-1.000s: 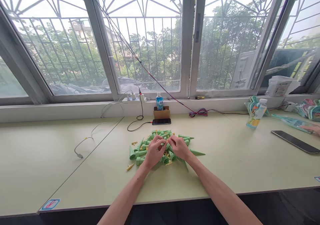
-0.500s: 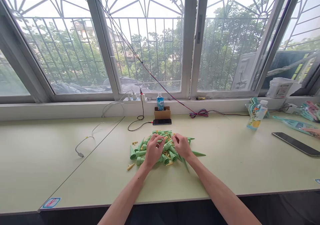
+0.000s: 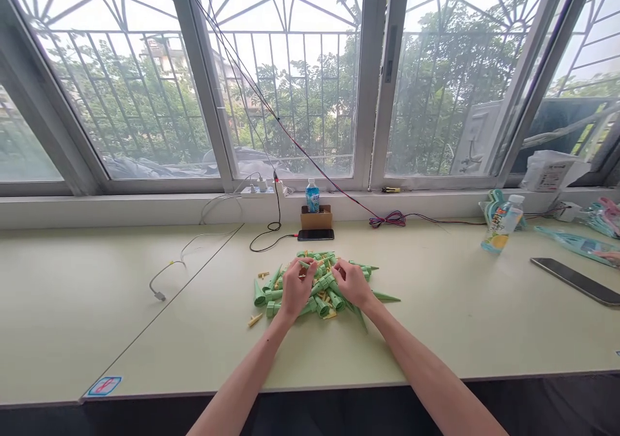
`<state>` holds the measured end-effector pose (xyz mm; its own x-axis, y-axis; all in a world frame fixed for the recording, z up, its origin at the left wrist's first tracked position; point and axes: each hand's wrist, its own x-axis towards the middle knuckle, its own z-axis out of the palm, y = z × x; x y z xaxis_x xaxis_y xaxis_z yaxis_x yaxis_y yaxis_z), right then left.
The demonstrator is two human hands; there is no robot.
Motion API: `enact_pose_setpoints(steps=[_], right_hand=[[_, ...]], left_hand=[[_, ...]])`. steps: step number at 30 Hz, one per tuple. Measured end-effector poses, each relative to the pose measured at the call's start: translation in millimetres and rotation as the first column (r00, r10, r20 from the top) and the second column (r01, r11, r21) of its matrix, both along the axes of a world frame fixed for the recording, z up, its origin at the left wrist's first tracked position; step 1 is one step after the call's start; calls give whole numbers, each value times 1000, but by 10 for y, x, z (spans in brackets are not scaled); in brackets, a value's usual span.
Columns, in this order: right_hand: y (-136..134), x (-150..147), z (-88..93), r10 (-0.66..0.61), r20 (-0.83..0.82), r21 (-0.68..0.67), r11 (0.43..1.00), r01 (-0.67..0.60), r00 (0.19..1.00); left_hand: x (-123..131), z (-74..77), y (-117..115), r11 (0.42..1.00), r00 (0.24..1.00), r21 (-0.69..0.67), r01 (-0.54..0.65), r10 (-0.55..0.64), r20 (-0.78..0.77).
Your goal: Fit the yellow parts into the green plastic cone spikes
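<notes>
Where hands (image 3: pixel 351 283) cover them, green spikes (image 3: pixel 323 285) lie hidden — partly.

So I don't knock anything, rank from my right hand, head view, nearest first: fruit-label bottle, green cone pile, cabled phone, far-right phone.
From your right hand:
1. Green cone pile, mostly left
2. Cabled phone, beyond, left
3. Fruit-label bottle, right
4. Far-right phone, farther right
</notes>
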<state>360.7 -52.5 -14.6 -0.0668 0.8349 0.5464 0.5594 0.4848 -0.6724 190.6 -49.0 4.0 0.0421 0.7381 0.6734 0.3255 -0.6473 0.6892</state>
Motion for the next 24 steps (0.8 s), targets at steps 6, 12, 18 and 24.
enact_pose_setpoints(steps=[6, 12, 18, 24], right_hand=[[2, 8, -5, 2, -3, 10, 1000, -2, 1000], [2, 11, -12, -3, 5, 18, 1000, 3, 1000], [-12, 20, -4, 5, 9, 7, 1000, -5, 1000], [-13, 21, -20, 1, 14, 1, 1000, -1, 1000]], left_hand=[[-6, -18, 10, 973, 991, -214, 82, -56, 122], [-2, -36, 30, 958, 979, -241, 153, -114, 170], [26, 10, -16, 945, 972, -273, 180, -129, 195], [4, 90, -83, 962, 995, -265, 60, -37, 90]])
